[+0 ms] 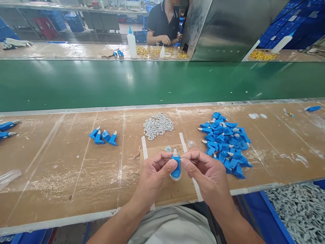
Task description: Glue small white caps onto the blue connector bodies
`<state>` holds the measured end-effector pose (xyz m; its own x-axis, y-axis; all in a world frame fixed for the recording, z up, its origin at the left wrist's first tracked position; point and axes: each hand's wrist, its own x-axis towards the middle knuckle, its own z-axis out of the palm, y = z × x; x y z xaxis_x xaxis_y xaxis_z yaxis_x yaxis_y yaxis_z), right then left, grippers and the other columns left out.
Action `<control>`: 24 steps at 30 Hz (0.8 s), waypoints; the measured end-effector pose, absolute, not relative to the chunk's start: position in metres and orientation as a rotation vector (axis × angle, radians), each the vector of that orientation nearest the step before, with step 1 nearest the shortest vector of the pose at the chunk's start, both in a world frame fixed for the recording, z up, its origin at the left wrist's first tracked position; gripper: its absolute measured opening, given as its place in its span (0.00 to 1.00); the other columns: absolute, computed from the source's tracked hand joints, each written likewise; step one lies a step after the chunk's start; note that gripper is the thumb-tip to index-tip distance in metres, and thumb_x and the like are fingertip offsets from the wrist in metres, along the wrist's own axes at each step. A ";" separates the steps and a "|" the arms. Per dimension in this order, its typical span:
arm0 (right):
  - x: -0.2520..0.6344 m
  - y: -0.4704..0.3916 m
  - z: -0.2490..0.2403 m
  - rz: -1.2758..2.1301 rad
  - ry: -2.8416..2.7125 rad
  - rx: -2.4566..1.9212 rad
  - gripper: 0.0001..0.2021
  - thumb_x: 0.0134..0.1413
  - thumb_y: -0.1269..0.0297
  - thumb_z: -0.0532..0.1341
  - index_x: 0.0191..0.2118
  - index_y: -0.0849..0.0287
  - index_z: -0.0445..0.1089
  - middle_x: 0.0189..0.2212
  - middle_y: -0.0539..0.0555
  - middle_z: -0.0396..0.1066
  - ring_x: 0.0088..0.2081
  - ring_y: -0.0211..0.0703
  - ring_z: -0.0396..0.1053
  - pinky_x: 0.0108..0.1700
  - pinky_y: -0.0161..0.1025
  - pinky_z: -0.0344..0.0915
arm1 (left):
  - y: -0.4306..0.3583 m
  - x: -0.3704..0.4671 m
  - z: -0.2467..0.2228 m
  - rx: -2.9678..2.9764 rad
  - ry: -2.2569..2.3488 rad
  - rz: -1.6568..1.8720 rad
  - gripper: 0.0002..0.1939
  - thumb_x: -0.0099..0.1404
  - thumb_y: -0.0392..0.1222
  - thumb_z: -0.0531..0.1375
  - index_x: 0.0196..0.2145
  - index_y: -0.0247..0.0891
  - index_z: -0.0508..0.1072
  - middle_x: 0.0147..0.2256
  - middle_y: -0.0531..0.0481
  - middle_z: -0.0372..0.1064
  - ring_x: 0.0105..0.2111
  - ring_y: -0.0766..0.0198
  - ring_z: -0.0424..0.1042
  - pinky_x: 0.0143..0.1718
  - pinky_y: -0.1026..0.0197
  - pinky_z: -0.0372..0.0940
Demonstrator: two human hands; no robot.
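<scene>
Between finger and thumb, my left hand grips a blue plastic part with a white tip pointing away from me. My right hand is closed in a pinch at the part's right side, with a tiny light-coloured piece just showing at the fingertips; its kind is too small to make out. Under the blue part lies a small clear round dish, partly covered. Beyond my hands is a heap of small grey pieces. To the right of my right hand sits a large pile of similar blue parts.
Several blue parts lie to the left. White tape strips flank a cardboard sheet. A green belt runs behind the table. Across it, a person works near brass-coloured pieces. A blue bin of metal parts stands lower right.
</scene>
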<state>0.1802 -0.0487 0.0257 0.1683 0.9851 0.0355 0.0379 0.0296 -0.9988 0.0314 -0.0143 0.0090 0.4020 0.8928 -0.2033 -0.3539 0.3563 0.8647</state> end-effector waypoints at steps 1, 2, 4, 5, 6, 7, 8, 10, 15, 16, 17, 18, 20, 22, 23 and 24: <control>0.179 -0.049 0.026 1.010 -1.135 -1.302 0.07 0.62 0.61 0.64 0.34 0.57 0.74 0.27 0.49 0.70 0.26 0.36 0.67 0.28 0.33 0.66 | -0.014 0.032 0.009 0.849 0.786 0.929 0.13 0.62 0.46 0.67 0.40 0.35 0.79 0.33 0.46 0.74 0.32 0.64 0.69 0.36 0.62 0.66; 0.179 -0.048 0.025 0.983 -1.141 -1.313 0.07 0.62 0.61 0.64 0.34 0.57 0.74 0.27 0.49 0.70 0.26 0.36 0.67 0.28 0.33 0.66 | -0.014 0.033 0.009 0.864 0.799 0.940 0.13 0.62 0.47 0.67 0.40 0.34 0.79 0.33 0.46 0.74 0.32 0.63 0.70 0.36 0.61 0.66; 0.177 -0.047 0.024 0.948 -1.147 -1.325 0.08 0.62 0.61 0.64 0.33 0.57 0.74 0.26 0.49 0.70 0.26 0.36 0.67 0.27 0.33 0.66 | -0.012 0.033 0.008 0.897 0.817 0.952 0.13 0.61 0.47 0.68 0.38 0.34 0.79 0.34 0.45 0.75 0.32 0.62 0.71 0.36 0.61 0.67; 0.176 -0.047 0.023 0.940 -1.148 -1.326 0.08 0.62 0.61 0.64 0.33 0.58 0.74 0.26 0.49 0.70 0.26 0.36 0.67 0.27 0.33 0.66 | -0.011 0.033 0.007 0.914 0.815 0.952 0.13 0.61 0.47 0.68 0.38 0.33 0.79 0.34 0.45 0.75 0.32 0.62 0.71 0.36 0.61 0.67; 0.176 -0.046 0.022 0.941 -1.146 -1.323 0.07 0.62 0.62 0.64 0.33 0.58 0.74 0.26 0.49 0.70 0.25 0.36 0.67 0.27 0.33 0.66 | -0.010 0.033 0.006 0.932 0.805 0.950 0.14 0.62 0.47 0.67 0.38 0.33 0.79 0.33 0.45 0.74 0.33 0.62 0.71 0.36 0.61 0.67; 0.176 -0.045 0.021 0.949 -1.141 -1.316 0.07 0.61 0.62 0.64 0.33 0.58 0.74 0.25 0.49 0.70 0.25 0.36 0.67 0.26 0.32 0.66 | -0.009 0.032 0.005 0.949 0.789 0.950 0.14 0.62 0.47 0.67 0.39 0.33 0.79 0.33 0.45 0.74 0.33 0.62 0.71 0.36 0.61 0.67; 0.176 -0.045 0.020 0.960 -1.132 -1.305 0.07 0.61 0.62 0.65 0.33 0.58 0.74 0.25 0.49 0.70 0.25 0.36 0.67 0.26 0.32 0.66 | -0.009 0.031 0.004 0.964 0.772 0.948 0.14 0.63 0.47 0.66 0.39 0.33 0.78 0.33 0.45 0.74 0.32 0.62 0.71 0.35 0.61 0.67; 0.178 -0.044 0.018 0.997 -1.103 -1.281 0.06 0.61 0.62 0.65 0.33 0.58 0.75 0.25 0.49 0.71 0.25 0.35 0.68 0.26 0.31 0.67 | -0.008 0.030 0.003 0.986 0.732 0.939 0.13 0.65 0.47 0.65 0.40 0.34 0.78 0.33 0.46 0.74 0.32 0.63 0.71 0.35 0.61 0.67; 0.182 -0.047 0.011 1.077 -1.037 -1.260 0.05 0.60 0.62 0.67 0.34 0.57 0.77 0.27 0.48 0.73 0.25 0.34 0.69 0.28 0.31 0.68 | -0.008 0.027 0.003 1.005 0.694 0.885 0.12 0.66 0.46 0.63 0.40 0.33 0.76 0.32 0.46 0.73 0.32 0.62 0.72 0.35 0.59 0.68; 0.182 -0.048 0.010 1.076 -1.036 -1.260 0.05 0.60 0.63 0.67 0.34 0.56 0.77 0.27 0.48 0.73 0.26 0.34 0.69 0.28 0.30 0.69 | -0.008 0.027 0.003 1.014 0.701 0.883 0.12 0.66 0.46 0.63 0.40 0.33 0.76 0.32 0.46 0.73 0.32 0.62 0.72 0.35 0.60 0.68; 0.183 -0.048 0.011 1.070 -1.038 -1.261 0.04 0.60 0.63 0.67 0.34 0.56 0.77 0.26 0.48 0.73 0.26 0.34 0.70 0.28 0.30 0.69 | -0.007 0.027 0.003 1.027 0.709 0.883 0.12 0.66 0.46 0.64 0.40 0.33 0.76 0.32 0.47 0.72 0.32 0.63 0.71 0.35 0.60 0.67; 0.183 -0.049 0.011 1.062 -1.044 -1.265 0.04 0.60 0.63 0.67 0.34 0.56 0.77 0.26 0.48 0.73 0.26 0.34 0.70 0.28 0.30 0.69 | -0.007 0.027 0.004 1.044 0.715 0.887 0.12 0.66 0.46 0.64 0.40 0.33 0.76 0.32 0.47 0.72 0.32 0.63 0.71 0.34 0.60 0.67; 0.183 -0.048 0.014 1.048 -1.064 -1.282 0.04 0.60 0.63 0.66 0.34 0.56 0.76 0.26 0.47 0.73 0.25 0.33 0.70 0.29 0.29 0.69 | -0.006 0.028 0.003 1.094 0.720 0.899 0.11 0.67 0.45 0.63 0.40 0.33 0.76 0.32 0.48 0.71 0.32 0.63 0.71 0.35 0.61 0.67; 0.184 -0.047 0.016 1.034 -1.091 -1.298 0.04 0.60 0.64 0.66 0.34 0.56 0.76 0.26 0.47 0.73 0.25 0.33 0.70 0.29 0.29 0.68 | -0.005 0.027 0.003 1.151 0.723 0.918 0.11 0.67 0.45 0.63 0.40 0.33 0.76 0.32 0.47 0.71 0.33 0.63 0.70 0.35 0.61 0.66; 0.184 -0.047 0.017 1.022 -1.104 -1.303 0.04 0.60 0.64 0.66 0.34 0.56 0.76 0.26 0.47 0.73 0.26 0.33 0.70 0.29 0.29 0.68 | -0.004 0.027 0.002 1.174 0.725 0.927 0.11 0.67 0.45 0.63 0.40 0.33 0.76 0.33 0.47 0.72 0.34 0.63 0.71 0.36 0.61 0.67; 0.184 -0.046 0.018 1.010 -1.114 -1.307 0.04 0.60 0.64 0.66 0.34 0.56 0.76 0.26 0.47 0.73 0.26 0.33 0.70 0.29 0.29 0.68 | -0.004 0.027 0.001 1.189 0.727 0.931 0.11 0.67 0.45 0.63 0.40 0.33 0.76 0.34 0.47 0.72 0.34 0.63 0.71 0.36 0.61 0.67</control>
